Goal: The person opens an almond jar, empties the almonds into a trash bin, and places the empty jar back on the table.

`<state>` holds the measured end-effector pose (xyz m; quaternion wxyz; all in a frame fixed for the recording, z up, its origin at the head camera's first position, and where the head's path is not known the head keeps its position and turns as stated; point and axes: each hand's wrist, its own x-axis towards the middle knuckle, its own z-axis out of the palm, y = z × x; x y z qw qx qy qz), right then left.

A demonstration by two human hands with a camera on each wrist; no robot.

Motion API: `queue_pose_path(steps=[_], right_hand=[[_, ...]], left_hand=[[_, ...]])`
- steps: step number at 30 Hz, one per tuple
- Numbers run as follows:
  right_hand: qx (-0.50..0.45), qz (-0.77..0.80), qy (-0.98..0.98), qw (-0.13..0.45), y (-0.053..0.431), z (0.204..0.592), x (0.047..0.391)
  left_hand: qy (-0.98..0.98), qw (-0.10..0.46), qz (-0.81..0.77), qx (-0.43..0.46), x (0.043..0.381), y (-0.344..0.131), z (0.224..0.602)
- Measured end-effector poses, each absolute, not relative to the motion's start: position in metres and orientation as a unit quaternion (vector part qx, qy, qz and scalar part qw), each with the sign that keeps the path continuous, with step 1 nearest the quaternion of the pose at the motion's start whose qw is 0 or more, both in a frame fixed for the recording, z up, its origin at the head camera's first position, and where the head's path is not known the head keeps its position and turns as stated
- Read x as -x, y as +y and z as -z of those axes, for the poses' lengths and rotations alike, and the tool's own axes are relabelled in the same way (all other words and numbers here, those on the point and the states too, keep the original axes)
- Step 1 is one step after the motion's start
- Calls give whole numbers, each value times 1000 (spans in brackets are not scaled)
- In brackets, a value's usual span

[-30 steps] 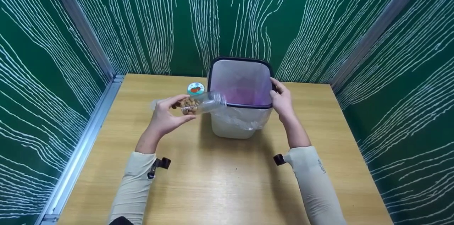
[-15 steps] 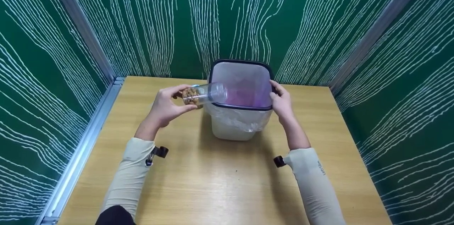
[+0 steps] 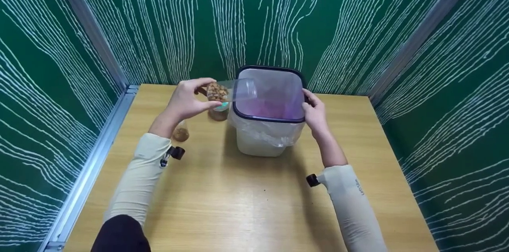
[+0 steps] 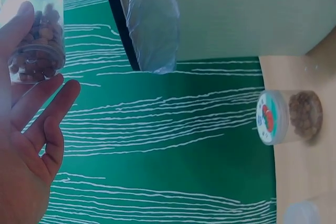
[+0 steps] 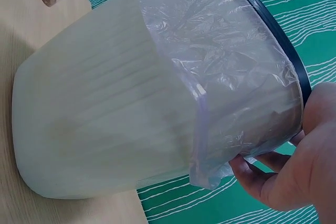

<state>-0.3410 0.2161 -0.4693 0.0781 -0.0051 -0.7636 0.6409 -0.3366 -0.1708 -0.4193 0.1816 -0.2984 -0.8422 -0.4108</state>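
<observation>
My left hand (image 3: 183,99) holds a clear plastic jar (image 3: 240,90) by its base, between thumb and fingers. It lies nearly level, its mouth over the left rim of a pale trash bin (image 3: 258,146). Brown nuts (image 3: 217,91) fill the base end; in the left wrist view the jar (image 4: 38,38) shows the same nuts. On the bin's right side, my right hand (image 3: 317,113) grips the black rim with its clear bag (image 3: 274,136). The right wrist view shows the right hand's fingers (image 5: 257,182) curled against the bagged wall.
A lidded jar (image 4: 303,115) of nuts, with a green-and-red label on top, stands left of the bin. Nearer me is another small jar (image 3: 181,132) with brown contents, partly behind my left wrist. Green white-lined walls (image 3: 270,17) border the wooden table (image 3: 246,204).
My left hand has raised the jar and moved it toward the back, its mouth now past the bin's left rim. Small jars beneath it came into view. My right hand stays put.
</observation>
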Motion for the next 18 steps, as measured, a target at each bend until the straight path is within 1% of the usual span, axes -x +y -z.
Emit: queue_pose_path(steps=[5,14,18], right_hand=[[3,-647,-758,84,217,468,341],[6,-651,-755,76,215,468,340],[2,-648,-757,85,215,471,340]], left_hand=[[-855,165,393,296,345,-169,410],[-887,133,332,293,358,-168,403],[-894,138,302,301,363,-168,396]])
